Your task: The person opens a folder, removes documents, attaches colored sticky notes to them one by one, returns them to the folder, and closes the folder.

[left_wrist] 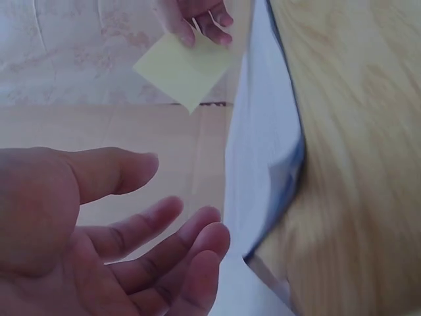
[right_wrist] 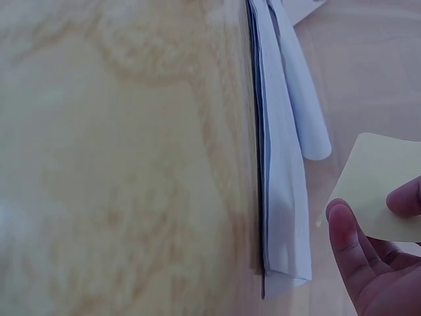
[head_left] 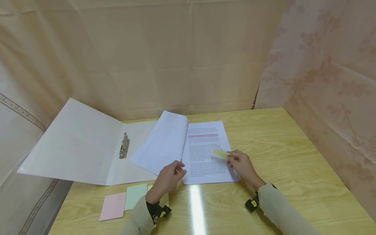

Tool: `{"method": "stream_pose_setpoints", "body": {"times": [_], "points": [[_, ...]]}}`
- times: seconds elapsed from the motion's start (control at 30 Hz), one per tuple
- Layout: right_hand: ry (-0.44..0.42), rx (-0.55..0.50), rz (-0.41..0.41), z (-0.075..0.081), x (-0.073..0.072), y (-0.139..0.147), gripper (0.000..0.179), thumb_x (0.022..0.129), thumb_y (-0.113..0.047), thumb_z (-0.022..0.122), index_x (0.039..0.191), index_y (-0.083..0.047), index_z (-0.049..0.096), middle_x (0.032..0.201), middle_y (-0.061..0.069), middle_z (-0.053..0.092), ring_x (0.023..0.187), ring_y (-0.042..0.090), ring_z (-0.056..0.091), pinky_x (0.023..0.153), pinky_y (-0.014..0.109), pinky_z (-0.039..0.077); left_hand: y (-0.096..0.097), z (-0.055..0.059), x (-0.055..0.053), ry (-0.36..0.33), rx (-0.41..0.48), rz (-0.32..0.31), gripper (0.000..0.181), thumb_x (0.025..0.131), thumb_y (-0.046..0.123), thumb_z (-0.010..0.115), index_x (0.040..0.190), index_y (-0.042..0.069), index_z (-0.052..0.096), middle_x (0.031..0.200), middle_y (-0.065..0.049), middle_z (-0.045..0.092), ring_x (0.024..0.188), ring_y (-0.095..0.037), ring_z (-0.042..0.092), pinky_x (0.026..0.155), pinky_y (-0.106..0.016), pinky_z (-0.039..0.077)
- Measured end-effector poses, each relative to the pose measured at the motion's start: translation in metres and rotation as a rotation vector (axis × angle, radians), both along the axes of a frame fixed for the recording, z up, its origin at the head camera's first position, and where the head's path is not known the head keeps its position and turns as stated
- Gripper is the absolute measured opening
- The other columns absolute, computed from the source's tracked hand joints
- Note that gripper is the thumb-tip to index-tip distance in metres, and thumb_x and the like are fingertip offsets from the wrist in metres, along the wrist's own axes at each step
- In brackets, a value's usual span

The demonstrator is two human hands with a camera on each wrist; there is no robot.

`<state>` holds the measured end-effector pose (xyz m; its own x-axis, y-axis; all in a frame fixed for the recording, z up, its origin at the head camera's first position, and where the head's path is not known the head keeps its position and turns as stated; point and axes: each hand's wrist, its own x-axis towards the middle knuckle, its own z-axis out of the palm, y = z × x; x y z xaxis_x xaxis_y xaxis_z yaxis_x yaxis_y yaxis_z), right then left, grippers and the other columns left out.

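Observation:
Over the printed page [head_left: 205,156], my right hand [head_left: 241,164] pinches a yellow sticky note [head_left: 221,153] between thumb and fingers. The right wrist view shows the note [right_wrist: 378,187] lifted above the paper stack. My left hand [head_left: 168,179] hovers at the page's lower left corner, its fingers loosely bent with nothing between them. In the left wrist view, the left thumb and fingers [left_wrist: 122,178] stand apart. A pink highlighted line runs across the upper part of the page. Turned-over sheets [head_left: 164,143] curl to the left of it.
An open white folder [head_left: 79,143] with a metal clip [head_left: 124,146] lies at the left. In front of it sit a pink sticky pad [head_left: 113,206], a green pad [head_left: 135,195] and a yellow pad [head_left: 165,199] partly behind the left wrist. The wooden table [head_left: 282,147] meets cloth walls.

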<state>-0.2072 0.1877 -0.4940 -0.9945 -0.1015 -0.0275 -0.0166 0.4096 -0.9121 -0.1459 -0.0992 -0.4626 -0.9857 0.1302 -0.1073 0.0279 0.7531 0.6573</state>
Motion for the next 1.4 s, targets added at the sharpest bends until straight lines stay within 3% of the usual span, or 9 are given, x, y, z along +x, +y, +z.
{"method": "stream_pose_setpoints", "body": {"times": [0.13, 0.33, 0.6, 0.87, 1.03, 1.4], "points": [[0.041, 0.001, 0.017, 0.002, 0.002, -0.003, 0.028, 0.095, -0.002, 0.053, 0.119, 0.007, 0.065, 0.099, 0.020, 0.064, 0.075, 0.019, 0.064, 0.061, 0.021, 0.051, 0.011, 0.005, -0.007, 0.002, 0.045, -0.008, 0.029, 0.095, 0.023, 0.060, 0.118, 0.005, 0.060, 0.095, -0.005, 0.066, 0.083, -0.016, 0.058, 0.069, -0.029, 0.047], [0.117, 0.020, 0.051, 0.004, 0.006, -0.009, 0.026, 0.094, 0.001, 0.054, 0.115, 0.006, 0.068, 0.097, 0.019, 0.065, 0.073, 0.020, 0.063, 0.058, 0.020, 0.048, 0.029, 0.008, -0.015, 0.059, 0.094, -0.061, 0.029, 0.095, 0.024, 0.060, 0.118, 0.005, 0.061, 0.095, -0.005, 0.069, 0.082, -0.014, 0.059, 0.069, -0.026, 0.046], [0.140, 0.058, 0.079, 0.004, 0.008, -0.015, 0.026, 0.091, 0.003, 0.054, 0.112, 0.003, 0.071, 0.098, 0.017, 0.066, 0.073, 0.016, 0.061, 0.061, 0.020, 0.050, 0.052, 0.007, -0.017, 0.086, 0.128, -0.097, 0.031, 0.095, 0.025, 0.060, 0.120, 0.007, 0.062, 0.096, -0.006, 0.071, 0.087, -0.018, 0.064, 0.075, -0.028, 0.049], [0.213, 0.117, 0.111, 0.003, 0.009, -0.021, 0.025, 0.087, 0.004, 0.058, 0.107, 0.003, 0.073, 0.096, 0.014, 0.068, 0.078, 0.014, 0.059, 0.067, 0.021, 0.051, 0.064, 0.002, -0.017, 0.103, 0.184, -0.081, 0.039, 0.095, 0.024, 0.060, 0.129, 0.006, 0.059, 0.097, -0.009, 0.072, 0.087, -0.021, 0.068, 0.073, -0.029, 0.052], [0.230, 0.163, 0.136, 0.002, 0.011, -0.022, 0.025, 0.087, 0.003, 0.058, 0.106, 0.000, 0.074, 0.096, 0.013, 0.068, 0.081, 0.016, 0.059, 0.068, 0.022, 0.051, 0.067, -0.001, -0.017, 0.111, 0.238, -0.040, 0.042, 0.096, 0.027, 0.058, 0.131, 0.004, 0.057, 0.098, -0.010, 0.073, 0.087, -0.021, 0.068, 0.072, -0.029, 0.052], [0.268, 0.203, 0.158, 0.004, 0.012, -0.027, 0.024, 0.088, -0.001, 0.058, 0.105, -0.003, 0.075, 0.095, 0.008, 0.067, 0.085, 0.016, 0.060, 0.068, 0.021, 0.050, 0.070, 0.001, -0.023, 0.092, 0.235, -0.033, 0.032, 0.099, 0.032, 0.054, 0.112, 0.008, 0.070, 0.105, -0.007, 0.073, 0.094, -0.019, 0.066, 0.079, -0.033, 0.052]]}}
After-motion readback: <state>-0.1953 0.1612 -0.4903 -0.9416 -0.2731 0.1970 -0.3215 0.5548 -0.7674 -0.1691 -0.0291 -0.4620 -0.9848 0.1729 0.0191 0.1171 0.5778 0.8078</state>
